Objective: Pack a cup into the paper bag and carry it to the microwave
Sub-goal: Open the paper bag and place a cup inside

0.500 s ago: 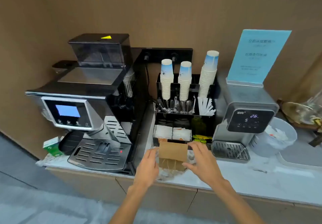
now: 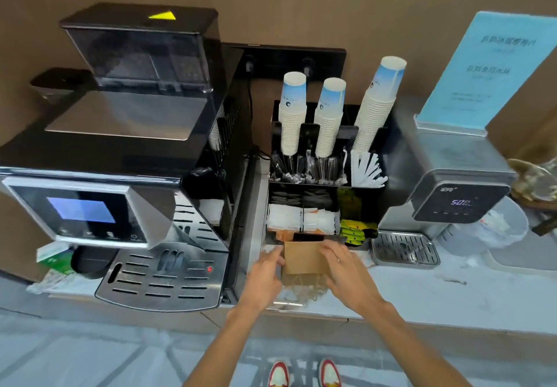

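A flat brown paper bag [image 2: 303, 257] lies on top of a pile of similar bags on the counter, in front of a black organiser. My left hand [image 2: 265, 278] grips the bag's left edge. On the right edge rests my right hand [image 2: 346, 272], thumb on top of the paper. Three stacks of white paper cups with blue tops [image 2: 294, 109] stand upside down in the organiser behind the bag. No microwave is in view.
A large coffee machine [image 2: 129, 175] fills the left of the counter. A water dispenser [image 2: 452, 187] with a blue sign [image 2: 494, 70] stands at the right, with a clear plastic tub [image 2: 494, 230] beside it. The organiser [image 2: 355, 205] holds stirrers, napkins and sachets.
My head has come closer to the counter and tilted down, so my shoes show. Both hands stay on the bag's edges, closing in a little more.
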The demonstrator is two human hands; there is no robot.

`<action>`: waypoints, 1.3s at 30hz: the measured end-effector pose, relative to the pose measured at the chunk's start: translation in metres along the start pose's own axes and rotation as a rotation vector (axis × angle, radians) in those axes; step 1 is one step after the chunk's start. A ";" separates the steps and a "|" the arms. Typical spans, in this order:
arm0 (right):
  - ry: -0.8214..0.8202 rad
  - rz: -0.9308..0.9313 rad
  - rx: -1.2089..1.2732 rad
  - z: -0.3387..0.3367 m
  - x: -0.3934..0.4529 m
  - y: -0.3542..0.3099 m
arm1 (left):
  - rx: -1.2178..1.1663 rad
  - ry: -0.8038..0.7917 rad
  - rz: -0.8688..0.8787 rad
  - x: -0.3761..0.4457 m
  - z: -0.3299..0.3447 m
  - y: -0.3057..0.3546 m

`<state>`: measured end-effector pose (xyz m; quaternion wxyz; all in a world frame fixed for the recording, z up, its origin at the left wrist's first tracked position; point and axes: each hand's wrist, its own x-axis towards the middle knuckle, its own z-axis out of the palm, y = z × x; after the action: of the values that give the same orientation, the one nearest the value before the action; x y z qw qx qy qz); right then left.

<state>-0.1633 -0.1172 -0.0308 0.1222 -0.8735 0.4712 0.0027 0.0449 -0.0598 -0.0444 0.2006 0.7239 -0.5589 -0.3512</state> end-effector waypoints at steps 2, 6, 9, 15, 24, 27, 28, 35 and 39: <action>-0.012 -0.009 0.039 -0.004 0.001 0.002 | -0.010 -0.016 -0.009 0.003 -0.003 -0.001; 0.004 -0.074 0.018 -0.016 0.007 0.007 | -0.039 0.001 -0.004 0.008 -0.006 0.000; 0.075 -0.076 0.034 -0.027 0.014 0.008 | -0.128 0.039 -0.016 0.011 -0.006 0.008; 0.134 -0.083 0.154 -0.050 0.031 0.010 | -0.230 0.137 -0.021 0.020 -0.008 0.028; 0.096 -0.021 0.409 -0.058 0.042 0.018 | 0.087 0.251 0.035 0.025 0.002 0.053; 0.154 0.039 0.427 -0.060 0.036 0.024 | 0.068 0.261 0.055 0.026 0.004 0.061; 0.200 0.047 0.415 -0.062 0.032 0.025 | 0.072 0.262 0.051 0.027 0.004 0.063; 0.020 -0.337 0.083 -0.081 0.011 0.013 | 0.133 0.298 0.070 0.028 0.003 0.074; -0.069 -0.424 -0.098 -0.094 0.027 0.003 | 0.136 0.290 0.054 0.026 0.003 0.077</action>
<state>-0.1615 -0.1615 0.0567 0.0935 -0.9573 0.2720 0.0296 -0.0054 -0.1070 -0.0012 0.2391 0.7637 -0.5658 -0.1986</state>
